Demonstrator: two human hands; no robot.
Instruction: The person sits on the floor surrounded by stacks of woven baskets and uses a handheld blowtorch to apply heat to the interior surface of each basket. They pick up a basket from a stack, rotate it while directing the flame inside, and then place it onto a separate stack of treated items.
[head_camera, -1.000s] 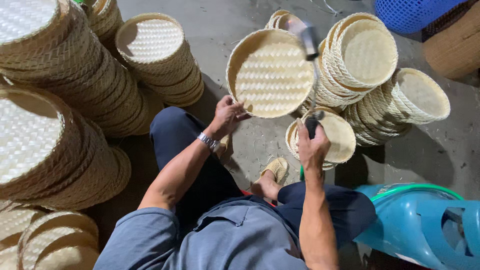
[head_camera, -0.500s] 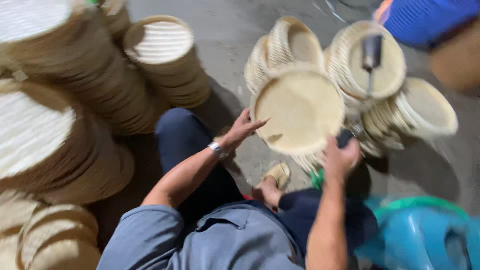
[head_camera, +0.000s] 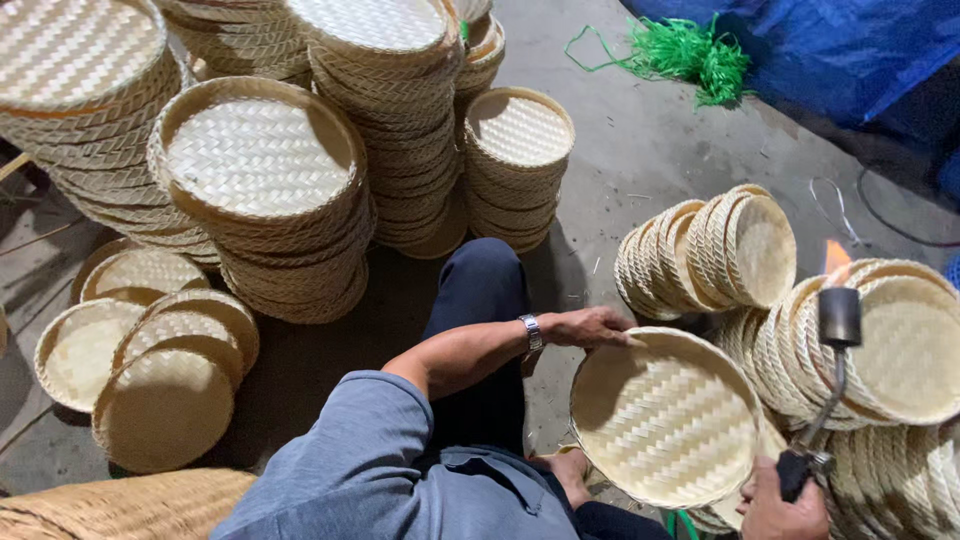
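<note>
My left hand (head_camera: 592, 326) grips the upper left rim of a round woven bamboo tray (head_camera: 668, 415), holding it tilted with its inside facing me. My right hand (head_camera: 782, 503), at the bottom edge of the view, is closed on the handle of a black gas torch (head_camera: 826, 382). The torch nozzle points up, just right of the tray, and a small orange flame (head_camera: 835, 256) burns above it. My legs in dark trousers lie under the tray.
Tall stacks of woven trays (head_camera: 262, 190) stand to the left and ahead. Rows of trays on edge (head_camera: 712, 250) lean at the right. Loose trays (head_camera: 160, 375) lie at the lower left. A green string bundle (head_camera: 688, 50) and a blue tarp (head_camera: 850, 50) are at the back right.
The view has swung left and down. The tray has come lower and closer to me, still held by my left hand. The torch stays in my right hand, now beside the tray's right edge.
</note>
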